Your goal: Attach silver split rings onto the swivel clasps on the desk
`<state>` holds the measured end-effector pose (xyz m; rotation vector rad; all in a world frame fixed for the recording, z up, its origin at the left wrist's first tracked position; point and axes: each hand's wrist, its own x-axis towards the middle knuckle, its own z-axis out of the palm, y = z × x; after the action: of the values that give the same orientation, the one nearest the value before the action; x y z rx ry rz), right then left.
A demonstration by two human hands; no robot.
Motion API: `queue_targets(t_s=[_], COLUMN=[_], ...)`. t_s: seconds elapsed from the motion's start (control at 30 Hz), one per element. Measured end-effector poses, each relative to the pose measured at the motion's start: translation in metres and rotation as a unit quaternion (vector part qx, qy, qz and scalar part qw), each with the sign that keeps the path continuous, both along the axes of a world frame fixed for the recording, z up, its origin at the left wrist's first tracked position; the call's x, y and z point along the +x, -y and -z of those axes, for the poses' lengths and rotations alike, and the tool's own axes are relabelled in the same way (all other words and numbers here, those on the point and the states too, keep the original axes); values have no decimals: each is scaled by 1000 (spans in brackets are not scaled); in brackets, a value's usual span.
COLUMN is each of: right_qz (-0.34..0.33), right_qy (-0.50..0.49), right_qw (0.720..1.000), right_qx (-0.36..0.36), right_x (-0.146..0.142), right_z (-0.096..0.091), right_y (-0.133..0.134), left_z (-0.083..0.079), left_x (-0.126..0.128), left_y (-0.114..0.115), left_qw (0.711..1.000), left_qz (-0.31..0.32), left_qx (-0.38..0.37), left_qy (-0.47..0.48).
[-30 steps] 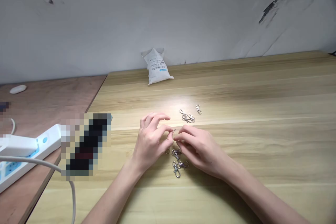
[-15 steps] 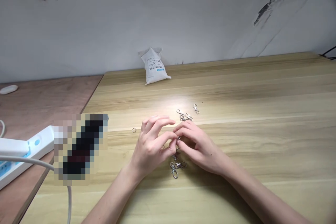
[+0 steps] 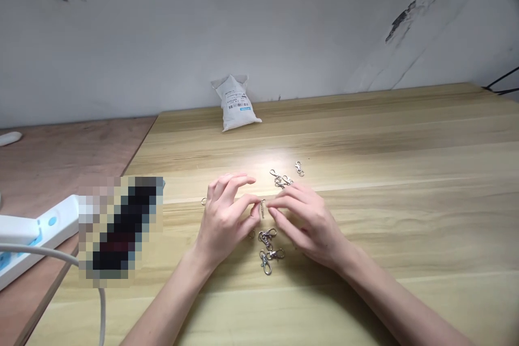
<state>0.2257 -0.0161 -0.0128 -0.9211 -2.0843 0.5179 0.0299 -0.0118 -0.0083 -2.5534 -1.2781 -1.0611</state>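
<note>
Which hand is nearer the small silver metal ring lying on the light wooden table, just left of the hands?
Left. The left hand sits close beside the small silver metal ring, to the ring's right in view. The right hand is farther off, on the far side of the left hand.

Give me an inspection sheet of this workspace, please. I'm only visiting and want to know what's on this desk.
Surface: light wooden table, beside a reddish plywood board.
Job's things: silver swivel clasps in small groups; a small metal ring.
Clutter: white sachet by the wall; a pixelated object.
Fingers: left hand and right hand meet at a small clasp; grip unclear.
Cables: whitish cable by a white power strip; black wires at the far corner.
Surroundings: scuffed white wall.
</note>
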Motion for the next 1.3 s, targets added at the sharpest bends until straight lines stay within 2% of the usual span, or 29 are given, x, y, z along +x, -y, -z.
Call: queue_targets(t_s=[0.07,0.17,0.3,0.43,0.63,0.73,0.9,1.0,1.1,1.3], right_qz=[-7,-58,-83,-43,22,36,26,-9,-45,-71], right_qy=[-20,-30,-14,44,151,153,101,78,75,34], right_qw=[999,993,990,994,988,987,994,995,991,982], right_qx=[-43,-100,-113,-93,13,18,-34,-60,-96,-169], right_x=[2,2,-1,0,-3,-3,1,1,0,0], right_z=[1,3,6,6,2,1,3,2,-2,-8], right_y=[-2,-4,-4,-3,1,1,-1,0,3,4], left_z=[-2,-3,-5,-5,-2,-3,-5,-5,-5,-7], left_x=[3,8,11,8,3,4,7,7,6,4], left_y=[1,4,6,4,1,2,3,3,3,2], left_qw=[1000,999,998,999,1000,999,999,998,998,998], left_qz=[19,46,56,41,12,24,44,51,52,46], left_qx=[13,24,30,28,17,16,12,18,18,23], left_qy=[7,18,24,9,-22,-17,3,10,14,28])
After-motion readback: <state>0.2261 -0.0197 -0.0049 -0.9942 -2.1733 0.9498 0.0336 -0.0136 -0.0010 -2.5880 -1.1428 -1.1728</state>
